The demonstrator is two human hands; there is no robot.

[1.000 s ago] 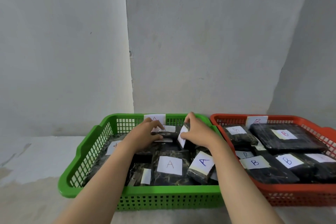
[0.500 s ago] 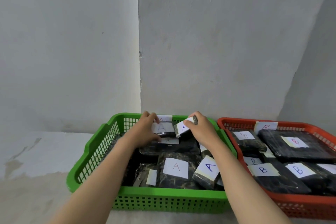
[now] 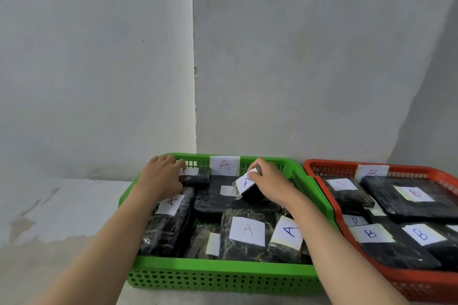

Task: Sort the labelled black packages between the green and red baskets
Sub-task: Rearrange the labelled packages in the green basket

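Reaching left hand [image 3: 162,178]: fingers curled on a small black wrapped package [image 3: 197,176], centre-left of frame.
Green plastic mesh basket [image 3: 223,277]: lower centre, holding A-labelled packages.
Right hand [image 3: 271,187]: pinching a tilted A-labelled black package [image 3: 247,189].
Red plastic mesh basket [image 3: 319,168]: lower right, B-labelled packages.

A pale, stained floor [image 3: 62,218] carries two baskets — green basket [image 3: 223,277], red basket [image 3: 421,287] — side by side.

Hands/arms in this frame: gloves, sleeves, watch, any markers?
Nothing worn that shows. The left hand and right hand are bare: no gloves, no rings visible, no tape or markers on the fingers. Both forearms are bare from wrist to the frame's bottom edge, with no sleeve, watch or band in view. The upper arms are out of frame.
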